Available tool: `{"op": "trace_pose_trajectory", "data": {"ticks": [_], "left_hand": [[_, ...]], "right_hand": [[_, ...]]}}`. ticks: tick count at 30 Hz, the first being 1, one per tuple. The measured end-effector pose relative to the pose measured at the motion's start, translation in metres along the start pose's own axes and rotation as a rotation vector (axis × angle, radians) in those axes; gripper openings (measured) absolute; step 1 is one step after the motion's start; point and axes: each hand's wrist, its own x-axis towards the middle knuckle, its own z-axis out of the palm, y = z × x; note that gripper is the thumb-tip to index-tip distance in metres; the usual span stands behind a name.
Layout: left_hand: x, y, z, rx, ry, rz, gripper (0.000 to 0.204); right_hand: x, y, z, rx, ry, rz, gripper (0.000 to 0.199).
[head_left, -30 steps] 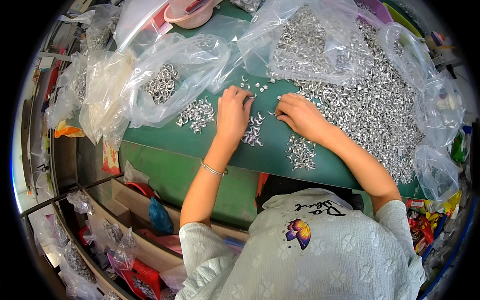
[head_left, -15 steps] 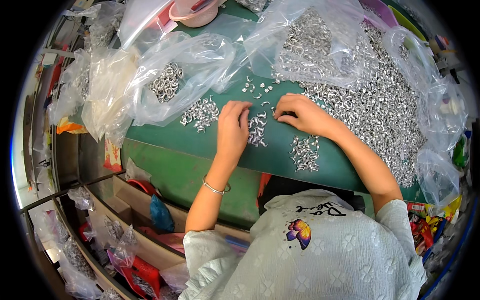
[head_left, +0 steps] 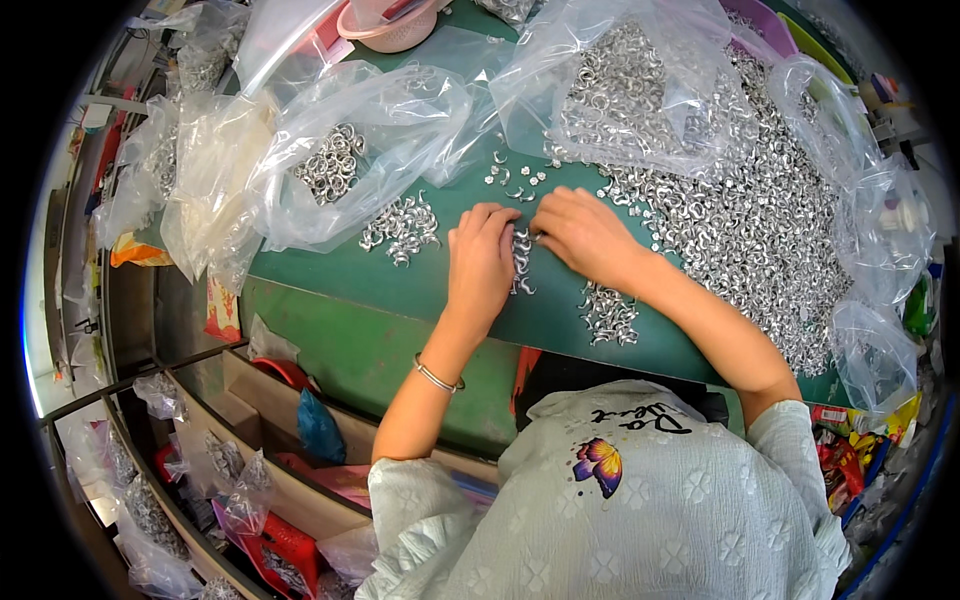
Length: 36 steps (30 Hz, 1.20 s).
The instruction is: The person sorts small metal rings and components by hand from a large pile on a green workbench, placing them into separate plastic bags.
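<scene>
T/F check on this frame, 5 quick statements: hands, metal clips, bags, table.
1. Both hands, left hand and right hand, rest on the green table. True.
2. The left wrist wears a thin bracelet. True.
3. The table is red. False: green.
4. The big heap of metal clips lies to the person's left. False: to the right.
5. A small pile of clips sits left of the left hand, beside a clear plastic bag. True.

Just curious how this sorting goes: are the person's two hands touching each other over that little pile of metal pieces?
Cannot tell. In the head view the left hand and right hand meet fingertip to fingertip over the small metal pieces, with no plain gap or contact.
</scene>
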Motion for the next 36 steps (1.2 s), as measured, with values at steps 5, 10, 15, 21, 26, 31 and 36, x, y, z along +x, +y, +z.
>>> {"op": "trace_pose_trajectory", "data": {"ticks": [5,10,15,21,26,31,36], "left_hand": [[-0.004,-0.011,-0.006,-0.028,0.061,0.001,0.016],[-0.009,-0.011,-0.005,-0.014,0.040,0.017,0.018],[-0.016,0.002,-0.008,0.035,-0.042,0.056,0.023],[-0.025,0.002,-0.002,0.010,0.036,0.078,0.028],[-0.030,-0.015,-0.016,0.023,0.260,-0.043,0.020],[-0.017,-0.013,-0.026,0.323,0.192,0.063,0.027],[-0.006,-0.043,-0.022,0.525,0.159,0.108,0.016]], "right_hand": [[0.002,0.009,-0.009,0.116,0.077,0.111,0.013],[-0.002,0.004,-0.002,0.103,-0.013,-0.004,0.017],[-0.002,0.016,-0.025,0.029,-0.111,0.071,0.013],[0.042,0.004,0.011,0.099,0.074,0.052,0.014],[0.060,0.004,0.023,0.119,0.155,-0.131,0.014],[0.045,0.029,-0.001,0.201,0.146,0.237,0.020],[0.039,0.030,0.006,0.010,0.108,-0.041,0.026]]}}
